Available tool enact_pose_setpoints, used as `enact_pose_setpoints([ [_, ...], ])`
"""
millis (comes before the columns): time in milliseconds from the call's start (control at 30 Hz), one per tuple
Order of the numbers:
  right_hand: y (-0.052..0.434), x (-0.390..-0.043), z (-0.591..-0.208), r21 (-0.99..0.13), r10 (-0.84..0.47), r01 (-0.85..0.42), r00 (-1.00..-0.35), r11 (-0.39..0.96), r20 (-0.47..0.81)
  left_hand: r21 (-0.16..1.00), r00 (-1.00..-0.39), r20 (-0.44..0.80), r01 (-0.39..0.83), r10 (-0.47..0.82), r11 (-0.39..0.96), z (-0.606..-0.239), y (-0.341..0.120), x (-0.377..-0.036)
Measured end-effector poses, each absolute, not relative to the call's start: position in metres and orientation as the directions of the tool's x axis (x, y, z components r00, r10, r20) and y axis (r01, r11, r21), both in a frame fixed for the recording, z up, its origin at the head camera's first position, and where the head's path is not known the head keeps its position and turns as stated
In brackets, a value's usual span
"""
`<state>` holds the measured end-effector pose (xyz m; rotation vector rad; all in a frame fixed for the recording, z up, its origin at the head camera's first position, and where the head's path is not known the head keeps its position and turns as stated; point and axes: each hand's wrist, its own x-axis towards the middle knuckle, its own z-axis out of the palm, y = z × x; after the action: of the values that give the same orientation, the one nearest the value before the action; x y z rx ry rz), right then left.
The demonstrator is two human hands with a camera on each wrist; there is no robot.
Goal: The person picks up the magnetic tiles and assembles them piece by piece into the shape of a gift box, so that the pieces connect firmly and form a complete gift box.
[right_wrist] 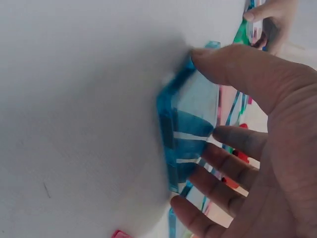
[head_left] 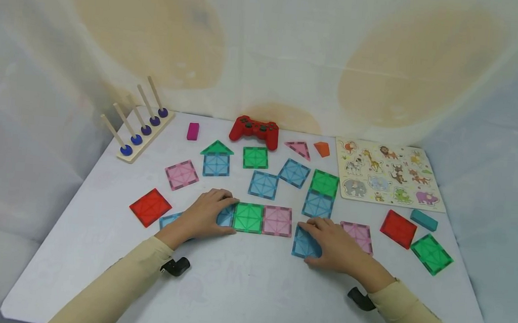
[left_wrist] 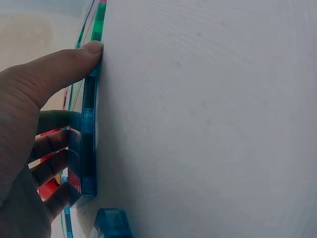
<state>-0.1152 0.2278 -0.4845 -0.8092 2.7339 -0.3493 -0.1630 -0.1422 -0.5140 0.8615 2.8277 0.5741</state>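
My left hand (head_left: 204, 214) grips a blue magnetic tile (head_left: 225, 216), thumb along the near edge and fingers at the far one. That tile forms the left end of a row with a green tile (head_left: 248, 218) and a pink tile (head_left: 277, 221). To the right of the row, my right hand (head_left: 335, 246) holds another blue magnetic tile (head_left: 305, 242) by its edges. In the right wrist view, the thumb touches one edge of this tile (right_wrist: 190, 104) and the fingers spread along the opposite side. Part of a further blue tile (head_left: 169, 219) shows behind my left wrist.
Loose tiles lie around, including a red tile (head_left: 150, 207), a pink tile (head_left: 357, 235) and a green tile (head_left: 432, 254). Farther back are a peg stacker (head_left: 143, 145), a red game controller (head_left: 254, 129) and an animal puzzle board (head_left: 388, 174). A teal block (head_left: 424, 220) sits at right.
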Motion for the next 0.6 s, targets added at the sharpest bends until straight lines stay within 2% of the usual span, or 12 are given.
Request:
enact_pose_setpoints([
  [333,0.231,-0.13,-0.49,-0.343,-0.544,-0.467,-0.822,0.815,-0.171,0.402,-0.816,-0.008,0.526,0.577,0.749,-0.512,-0.145,-0.163],
  [600,0.23,-0.136,-0.493,-0.34,-0.584,-0.523,-0.805,0.782,-0.104,0.394,-0.809,-0.005,0.539,0.588,0.745,-0.516,-0.146,-0.164],
])
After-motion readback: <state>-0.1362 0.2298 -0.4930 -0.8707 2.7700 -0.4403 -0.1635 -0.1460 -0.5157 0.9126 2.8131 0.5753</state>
